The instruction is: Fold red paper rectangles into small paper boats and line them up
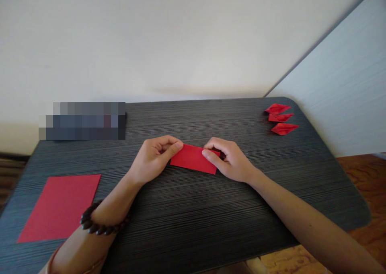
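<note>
A folded red paper rectangle [194, 158] lies flat in the middle of the dark striped table [211, 221]. My left hand [155, 157] presses its left end with the thumb and curled fingers. My right hand [230, 159] pinches the paper's right end between thumb and forefinger. Both hands are closed on the paper. A dark beaded bracelet [101, 221] sits on my left wrist.
A stack of flat red paper sheets [60, 207] lies at the near left of the table. Three folded red paper shapes [282, 119] sit in a row at the far right corner. A blurred dark object [83, 121] rests at the far left. Walls close the back and right.
</note>
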{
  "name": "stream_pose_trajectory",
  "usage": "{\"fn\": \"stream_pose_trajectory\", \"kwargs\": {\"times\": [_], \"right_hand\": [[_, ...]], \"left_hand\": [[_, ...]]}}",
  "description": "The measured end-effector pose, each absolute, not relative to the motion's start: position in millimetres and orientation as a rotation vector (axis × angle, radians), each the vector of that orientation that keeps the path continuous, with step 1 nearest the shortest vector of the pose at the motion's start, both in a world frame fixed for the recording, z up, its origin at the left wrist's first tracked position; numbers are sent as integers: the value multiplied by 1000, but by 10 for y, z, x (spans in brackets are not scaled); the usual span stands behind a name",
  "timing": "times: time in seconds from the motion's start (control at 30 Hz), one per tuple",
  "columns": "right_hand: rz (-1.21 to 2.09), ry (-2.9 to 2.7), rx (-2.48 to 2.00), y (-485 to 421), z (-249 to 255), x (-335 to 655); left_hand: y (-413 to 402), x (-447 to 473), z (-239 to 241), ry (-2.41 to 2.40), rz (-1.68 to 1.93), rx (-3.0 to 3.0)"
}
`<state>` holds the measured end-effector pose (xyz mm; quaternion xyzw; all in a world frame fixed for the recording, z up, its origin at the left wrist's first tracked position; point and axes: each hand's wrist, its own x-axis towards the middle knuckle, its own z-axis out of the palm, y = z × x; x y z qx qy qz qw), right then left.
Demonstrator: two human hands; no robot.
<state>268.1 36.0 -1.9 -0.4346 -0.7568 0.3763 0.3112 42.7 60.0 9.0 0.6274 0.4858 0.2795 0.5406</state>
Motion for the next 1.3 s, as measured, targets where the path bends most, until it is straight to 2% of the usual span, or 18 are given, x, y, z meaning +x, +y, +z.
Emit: {"fn": "stream_pose_trajectory", "kwargs": {"times": [0.6, 1.13, 1.3], "right_hand": [[959, -2104, -923, 373, -49, 2721], [1040, -2017, -903, 394, -44, 2770], [1036, -1961, -930, 421, -45, 2824]], "left_hand": [[542, 485, 66, 1128, 432, 1728], [635, 333, 32, 1132, 392, 1849], [692, 245, -2, 1195, 449, 1682]]}}
